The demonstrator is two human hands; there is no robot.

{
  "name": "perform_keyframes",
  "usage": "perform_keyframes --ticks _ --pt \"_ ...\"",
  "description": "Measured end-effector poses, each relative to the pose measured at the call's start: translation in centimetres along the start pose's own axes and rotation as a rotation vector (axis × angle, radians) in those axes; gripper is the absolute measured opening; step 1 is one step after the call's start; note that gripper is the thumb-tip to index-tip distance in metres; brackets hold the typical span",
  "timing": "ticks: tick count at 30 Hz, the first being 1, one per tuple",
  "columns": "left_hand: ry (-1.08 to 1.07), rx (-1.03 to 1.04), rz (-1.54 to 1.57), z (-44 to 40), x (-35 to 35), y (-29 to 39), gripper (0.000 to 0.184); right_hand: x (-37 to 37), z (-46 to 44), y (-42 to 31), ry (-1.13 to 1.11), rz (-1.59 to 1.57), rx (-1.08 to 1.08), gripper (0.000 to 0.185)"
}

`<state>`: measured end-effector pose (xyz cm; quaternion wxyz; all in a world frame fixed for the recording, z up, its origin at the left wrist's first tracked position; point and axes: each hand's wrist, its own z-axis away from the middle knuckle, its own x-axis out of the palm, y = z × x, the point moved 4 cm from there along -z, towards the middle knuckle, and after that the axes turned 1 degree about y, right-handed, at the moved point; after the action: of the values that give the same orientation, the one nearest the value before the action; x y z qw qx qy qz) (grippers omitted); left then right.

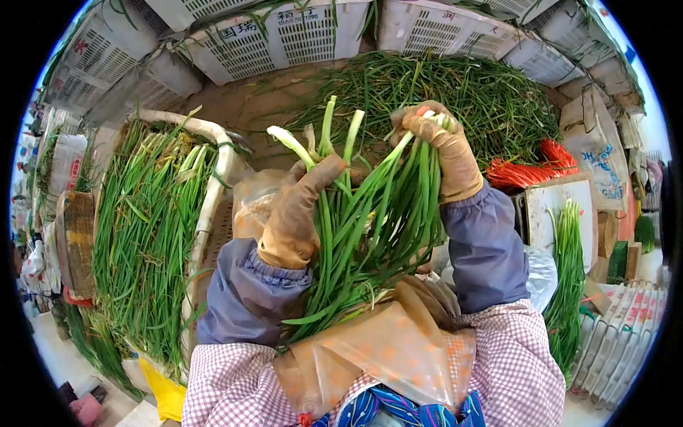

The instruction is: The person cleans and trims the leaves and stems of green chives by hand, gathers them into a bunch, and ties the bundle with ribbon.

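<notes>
My left hand (302, 206), in a brown soiled glove, is closed round a few green stalks whose pale ends stick up above the fingers. To its right and higher, my right hand (445, 146), in a similar glove, grips the pale ends of a bunch of long green stalks (425, 196). The leaves of that bunch hang down towards the lap, where they overlap the stalks from my left hand. Under them lies a translucent brown apron (384, 349).
At the left stands a white-rimmed crate (213, 185) full of green stalks. A heap of loose leaves (455, 99) lies ahead, with red ties (533, 171) at its right. White crates (306, 39) line the back. A bundle of stalks (567, 277) is at the right.
</notes>
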<state>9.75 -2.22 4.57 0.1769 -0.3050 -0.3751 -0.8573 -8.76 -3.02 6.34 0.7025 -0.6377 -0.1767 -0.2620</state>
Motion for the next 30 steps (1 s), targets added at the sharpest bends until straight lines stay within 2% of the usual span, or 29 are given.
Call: perform_keyframes --ticks 1,2,4,6,10,11,12,14,18,20,22,24,26,27,28,30 --pt "-0.005 -0.095 0.068 -0.7 -0.7 -0.7 0.021 0.2 0.1 -0.3 0.018 0.011 0.022 0.015" --pt "-0.011 -0.098 0.071 -1.0 -0.9 -1.0 0.021 0.4 0.0 -0.2 0.022 0.017 0.020 0.015" --pt "-0.077 -0.026 0.031 -1.2 -0.8 -1.1 0.021 1.3 -0.3 0.5 -0.111 0.151 0.097 0.016" --pt "-0.052 0.023 -0.028 -0.4 0.4 -0.7 0.022 2.5 -0.6 1.4 -0.126 0.148 0.194 0.020" --pt "0.038 0.129 -0.080 -0.1 0.3 0.5 0.020 2.6 -1.3 1.4 -0.104 0.298 0.092 0.012" --pt "0.016 0.105 -0.058 -0.2 -0.6 0.9 0.019 2.1 -1.3 0.4 -0.032 0.325 0.069 0.011" --pt "-0.081 0.266 -0.238 0.0 -1.0 1.8 0.018 0.5 -1.7 -0.2 0.004 0.309 0.018 0.012" --pt "-0.039 0.224 0.100 -0.4 -1.9 2.1 0.019 -3.5 -2.3 -1.9 0.178 0.253 -0.045 0.014" --pt "-0.066 0.290 0.083 0.2 -2.3 3.5 0.019 -14.3 -3.4 -7.2 0.521 0.353 -0.382 0.011" --pt "-0.047 0.321 0.043 0.0 -2.1 4.1 0.015 -15.6 -2.9 -8.3 0.457 0.435 -0.397 0.014" --pt "-0.049 0.302 -0.012 -0.4 -3.0 5.0 0.016 -12.5 -1.1 -8.9 0.367 0.464 -0.374 0.015" --pt "-0.119 0.354 0.045 -1.1 -3.4 5.9 0.025 -11.1 -0.2 -9.4 0.266 0.448 -0.366 0.014" --pt "-0.037 0.329 -0.082 -0.1 -2.6 6.6 0.028 -10.3 0.2 -9.8 0.255 0.419 -0.368 0.014" --pt "0.057 0.396 -0.239 0.2 -2.0 6.9 0.028 -10.1 0.3 -9.9 0.264 0.389 -0.379 0.014" --pt "0.052 0.394 -0.240 0.5 -1.4 7.0 0.028 -10.1 0.4 -10.0 0.262 0.405 -0.374 0.015" --pt "0.139 0.454 -0.680 1.3 -0.5 7.5 0.025 -10.0 0.5 -9.9 0.294 0.379 -0.389 0.013"
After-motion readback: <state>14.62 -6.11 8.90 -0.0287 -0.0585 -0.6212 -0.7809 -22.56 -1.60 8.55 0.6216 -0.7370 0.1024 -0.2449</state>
